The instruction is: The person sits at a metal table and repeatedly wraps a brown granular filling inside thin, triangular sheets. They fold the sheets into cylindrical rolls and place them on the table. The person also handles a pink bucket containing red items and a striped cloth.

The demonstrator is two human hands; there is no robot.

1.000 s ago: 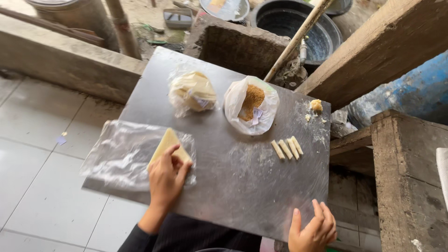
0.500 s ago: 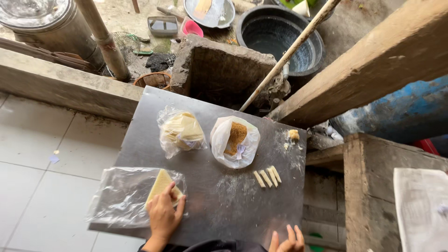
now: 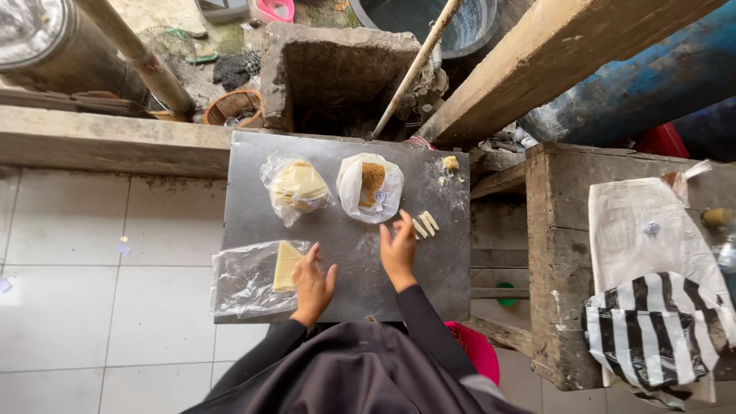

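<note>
— Pale tiled floor (image 3: 92,284) on the left, with a concrete ledge (image 3: 107,142) along its far edge. Anything beyond that?

— Far left, a metal drum (image 3: 34,46) and a slanting pipe (image 3: 138,54); just right of those, a small round clay-coloured pot (image 3: 232,107) beside a hollow concrete block (image 3: 345,73).

— And nearer, in the middle?

— Grey metal sheet (image 3: 345,253) serving as a worktop. On its near left corner, a clear plastic sheet (image 3: 241,280) with a flat yellow wedge (image 3: 287,264) lying on it.

— Left hand (image 3: 313,282)?

— Resting on the metal, fingers loosely spread, fingertips touching the right edge of the wedge and the plastic. Gripping nothing.

— Further along the sheet?

— Two open plastic bags at the far side: left bag (image 3: 295,188) holding a pale yellow round stack, right bag (image 3: 370,186) holding something brown and crumbly. Well apart from the wedge, just beside each other.

— Right hand (image 3: 399,249)?

— Flat and open, fingers stretched toward the far side, fingertips just beside a small row of pale yellow sticks (image 3: 425,225) lying on the metal. Touching them or not, cannot tell. Holding nothing.

— Anything else on that sheet?

— Small yellow lump (image 3: 451,163) with crumbs at the far right corner.

— And right of it all?

— Long stick (image 3: 414,65) leaning out of a dark tub (image 3: 460,23), a thick wooden beam (image 3: 567,61), a rough wooden bench (image 3: 560,253), then a white bag (image 3: 644,230) and a black-and-white striped bag (image 3: 652,330) on top. Blue barrel (image 3: 636,92) at the far right.
</note>
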